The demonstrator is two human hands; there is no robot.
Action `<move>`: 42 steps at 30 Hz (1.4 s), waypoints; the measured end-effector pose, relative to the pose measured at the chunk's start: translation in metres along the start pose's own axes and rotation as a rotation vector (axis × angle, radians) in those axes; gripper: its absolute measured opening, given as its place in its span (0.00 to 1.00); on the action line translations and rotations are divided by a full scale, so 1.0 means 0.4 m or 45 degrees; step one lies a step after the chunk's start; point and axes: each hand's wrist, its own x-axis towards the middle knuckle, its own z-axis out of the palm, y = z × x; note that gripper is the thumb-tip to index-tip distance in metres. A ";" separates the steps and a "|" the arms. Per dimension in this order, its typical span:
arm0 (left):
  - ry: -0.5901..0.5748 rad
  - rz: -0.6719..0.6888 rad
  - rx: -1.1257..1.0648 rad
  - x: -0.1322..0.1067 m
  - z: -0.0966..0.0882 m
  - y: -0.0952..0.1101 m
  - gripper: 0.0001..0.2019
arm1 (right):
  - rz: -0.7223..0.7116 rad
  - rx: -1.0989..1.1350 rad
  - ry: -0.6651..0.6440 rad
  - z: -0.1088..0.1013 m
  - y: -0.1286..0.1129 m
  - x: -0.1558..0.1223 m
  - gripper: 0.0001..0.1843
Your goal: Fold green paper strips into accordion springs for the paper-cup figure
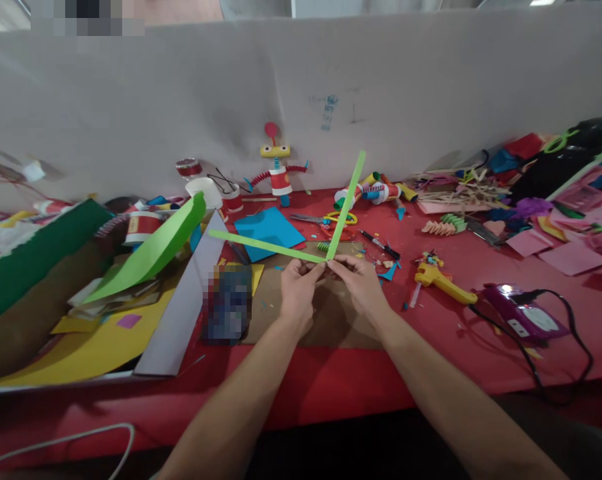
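Note:
Two bright green paper strips (349, 200) meet in a V between my hands, one arm pointing up and away, the other out to the left. My left hand (299, 290) pinches the strips near their joined corner. Close against it, my right hand (358, 283) pinches the same corner from the right. Both hands are held above a brown cardboard sheet (321, 327). Just beyond the fingertips lies a small folded green paper spring (323, 247). Whether the strips are glued at the corner is hidden by my fingers.
A yellow glue gun (443, 283) lies right, its cord near a purple power box (525, 313). Scissors (341, 219), a pen (379, 245) and blue paper (269, 233) lie beyond. A paper-cup robot figure (279, 177) stands at the back wall; an open box (181, 300) fills the left.

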 end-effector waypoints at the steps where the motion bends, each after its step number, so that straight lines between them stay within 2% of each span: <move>1: 0.001 -0.005 -0.011 0.001 -0.001 -0.003 0.09 | 0.019 0.029 0.028 0.002 0.001 0.001 0.12; 4: -0.074 -0.057 -0.055 0.009 -0.007 -0.007 0.07 | 0.073 0.116 0.048 -0.002 0.000 0.006 0.11; 7: -0.166 -0.209 -0.149 0.022 -0.017 -0.004 0.05 | 0.154 0.196 0.032 -0.013 -0.007 0.012 0.10; 10: -0.129 -0.388 -0.242 0.035 -0.026 -0.003 0.04 | 0.239 0.233 0.006 -0.020 -0.015 0.016 0.10; 13: -0.124 -0.460 -0.295 0.042 -0.030 -0.010 0.05 | 0.286 0.242 0.000 -0.019 -0.019 0.017 0.10; 16: -0.184 -0.462 -0.284 0.045 -0.034 -0.019 0.05 | 0.303 0.247 -0.008 -0.017 -0.020 0.017 0.10; 22: -0.177 -0.498 -0.273 0.046 -0.040 -0.024 0.05 | 0.250 0.201 -0.068 -0.015 -0.009 0.016 0.09; 28: -0.078 -0.490 -0.180 0.041 -0.029 -0.014 0.05 | 0.168 0.199 0.020 -0.011 0.011 0.009 0.11; 36: -0.027 -0.332 -0.045 0.030 -0.026 -0.010 0.07 | 0.078 0.063 -0.190 -0.019 0.018 0.016 0.07; 42: 0.006 -0.215 -0.022 0.041 -0.031 -0.022 0.10 | -0.057 -0.050 -0.222 -0.015 0.004 0.007 0.10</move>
